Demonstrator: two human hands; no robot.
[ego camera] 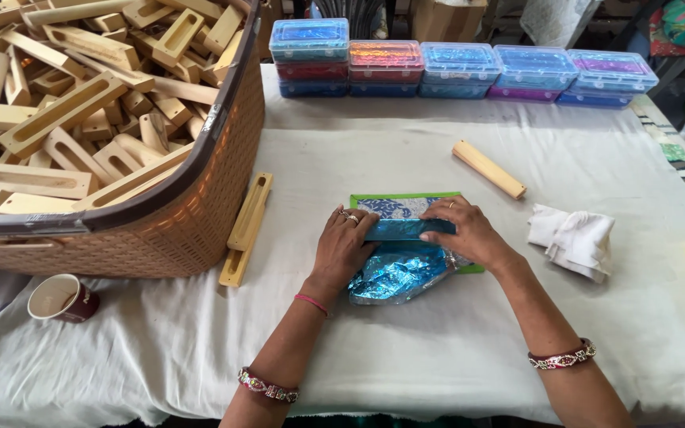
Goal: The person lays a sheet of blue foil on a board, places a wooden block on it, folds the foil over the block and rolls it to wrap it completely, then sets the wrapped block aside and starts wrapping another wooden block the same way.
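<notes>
A blue foil-wrapped block [407, 230] is found near the middle of the worktop [438, 349], on a green-edged patterned board [396, 204], its long axis running left to right between the two hands. The left hand [344, 247] is pressed on its left end and the right hand [469, 231] on its right end, so each is equally near; both grips are closed flat on the block, fingers pointing inward, wrists toward the near edge. Loose crinkled blue foil [394, 276] is spread below it. A bare wooden block [488, 169] lies further back to the right, a white cloth [574, 240] toward the right edge, a slotted wooden piece [247, 228] beside the basket [192, 222] at the left, and coloured plastic boxes [461, 70] along the far edge.
</notes>
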